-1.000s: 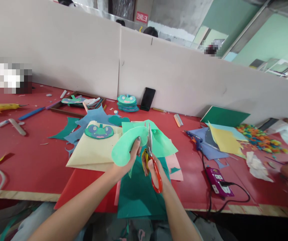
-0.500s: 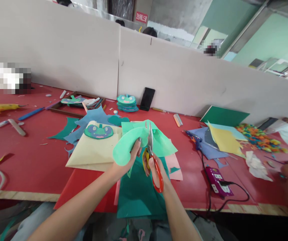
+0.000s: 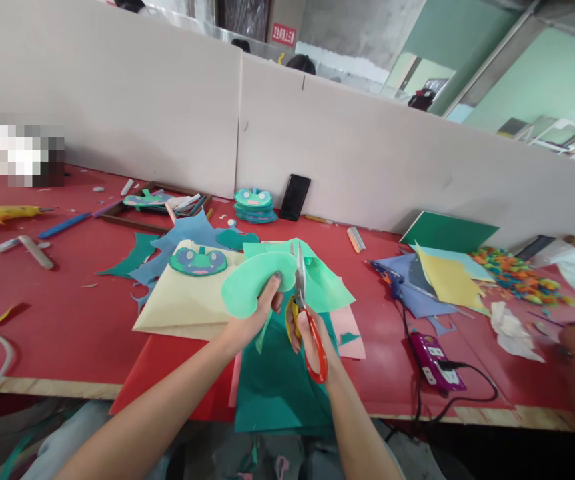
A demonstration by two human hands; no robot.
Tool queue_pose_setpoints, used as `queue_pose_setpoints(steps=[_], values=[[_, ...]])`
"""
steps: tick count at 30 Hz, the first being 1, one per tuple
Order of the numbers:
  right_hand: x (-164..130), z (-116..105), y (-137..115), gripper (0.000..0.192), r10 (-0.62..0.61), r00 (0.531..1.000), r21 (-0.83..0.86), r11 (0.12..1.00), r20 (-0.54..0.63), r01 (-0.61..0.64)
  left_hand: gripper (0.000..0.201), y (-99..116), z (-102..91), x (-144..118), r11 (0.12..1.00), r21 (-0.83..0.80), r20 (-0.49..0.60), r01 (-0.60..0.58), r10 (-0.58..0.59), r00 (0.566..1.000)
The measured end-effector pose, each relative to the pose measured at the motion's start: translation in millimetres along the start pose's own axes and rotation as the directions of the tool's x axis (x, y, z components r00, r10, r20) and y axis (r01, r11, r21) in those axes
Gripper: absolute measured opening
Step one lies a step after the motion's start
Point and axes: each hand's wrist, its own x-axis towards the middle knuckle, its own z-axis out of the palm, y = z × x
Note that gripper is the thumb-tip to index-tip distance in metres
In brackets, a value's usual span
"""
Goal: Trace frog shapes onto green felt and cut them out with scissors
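We find the left hand (image 3: pixel 248 321) holding a light green sheet (image 3: pixel 257 283) in a pinching grip above the surface (image 3: pixel 67 293). Just right of that grip, the right hand (image 3: pixel 312 337) holds red scissors (image 3: pixel 307 313), blades at the sheet's edge.

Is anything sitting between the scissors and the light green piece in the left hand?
Nothing visible does. The right hand holds the red-handled scissors with the blades right at the edge of the light green piece, which the left hand pinches clear above the yellow sheet.
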Motion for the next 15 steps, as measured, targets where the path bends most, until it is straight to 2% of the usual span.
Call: queue_pose_setpoints(steps=[6,15], values=[[-0.4,1.8,-0.8,0.048,0.010,0.999,0.014,1.000,-0.037,-0.010,0.048,-4.9,2.0,2.5,0.987,-0.159,0.011,0.030,-0.028,1.000],[-0.3,-1.0,7.2,0.044,0.023,0.999,0.003,1.000,-0.032,-0.023,0.048,-2.3,0.8,2.1,0.996,-0.094,0.005,-0.003,0.004,1.000]])
